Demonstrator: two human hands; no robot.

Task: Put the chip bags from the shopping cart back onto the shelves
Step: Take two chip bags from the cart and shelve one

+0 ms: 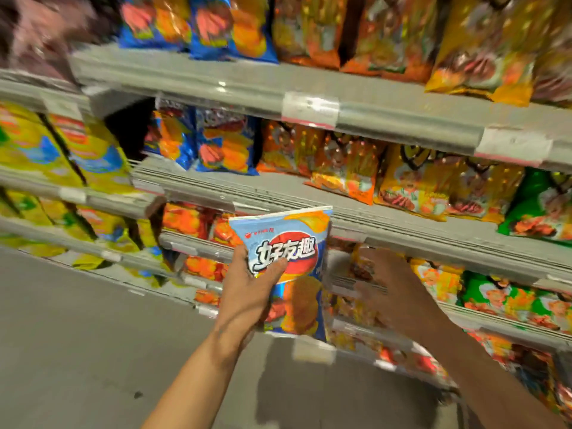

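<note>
Grey supermarket shelves (309, 193) packed with snack bags fill the background. Before them, the left hand (247, 292) pinches a glossy blue-and-white chip bag (288, 274) mid-body; it looks light, crushable and slippery, best held by its edges. The right hand (390, 292) hovers spread beside it.

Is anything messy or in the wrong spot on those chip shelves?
A little. One orange bag on the middle shelf lies tipped forward, sticking out over the shelf edge, while its neighbours stand upright. The light blue bag is off the shelves, gripped by the left hand. The blur hides any damage.
</note>
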